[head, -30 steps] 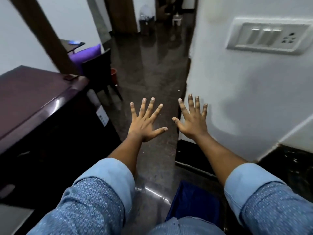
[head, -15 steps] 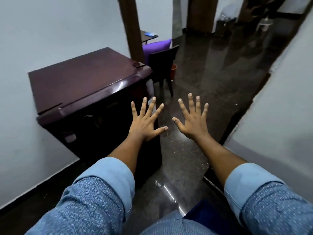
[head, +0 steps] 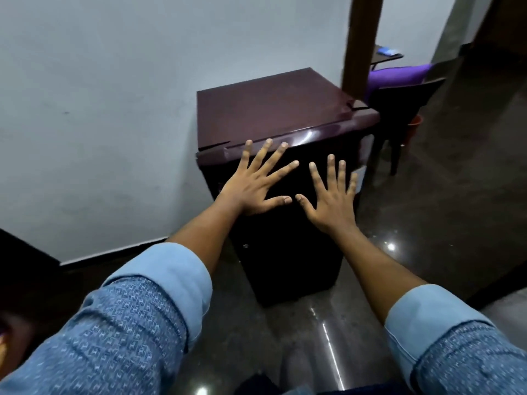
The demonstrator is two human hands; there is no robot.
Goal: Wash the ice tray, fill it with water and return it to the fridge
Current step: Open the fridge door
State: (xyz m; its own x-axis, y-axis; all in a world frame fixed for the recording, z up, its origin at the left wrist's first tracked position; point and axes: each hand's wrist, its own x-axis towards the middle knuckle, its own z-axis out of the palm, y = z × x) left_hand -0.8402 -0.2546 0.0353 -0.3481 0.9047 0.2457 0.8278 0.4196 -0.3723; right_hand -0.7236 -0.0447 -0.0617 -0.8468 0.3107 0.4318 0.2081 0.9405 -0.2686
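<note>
- Stretching out ahead of the person, the left hand (head: pixel 253 185) and the right hand (head: pixel 330 198) were both empty. Their fingers were straight and fanned wide, backs toward the camera, with the thumbs close together but not touching.
- The left hand sat higher and further out, its fingertips (head: pixel 268 142) lining up with the front lip of the fridge top. The right hand lay lower, over the dark door (head: pixel 288 266).
- Whether either palm pressed on that door or only hovered before it could not be told from this one view.
- The fridge (head: pixel 273 106) stood directly beyond the hands: a short maroon cabinet, upright, backed against the pale wall (head: pixel 99 109). Its door was shut and faced the person, and its top front edge ran from near left to far right.
- The ice tray was nowhere in view. In my judgement it sat inside, behind the shut door, so it lay straight ahead of the hands and probably below them.
- The coming move therefore turned on the door, since one hand had to find its opening edge. The left hand was nearer the top lip and the left side, the right hand nearer the right side. The front was too dark to show a handle.
- Further out, a dark chair (head: pixel 399 101) with a purple cushion (head: pixel 396 75) stood just right of the fridge. A brown post (head: pixel 360 38) rose behind it, and a glossy dark floor (head: pixel 442 223) spread to the right.
</note>
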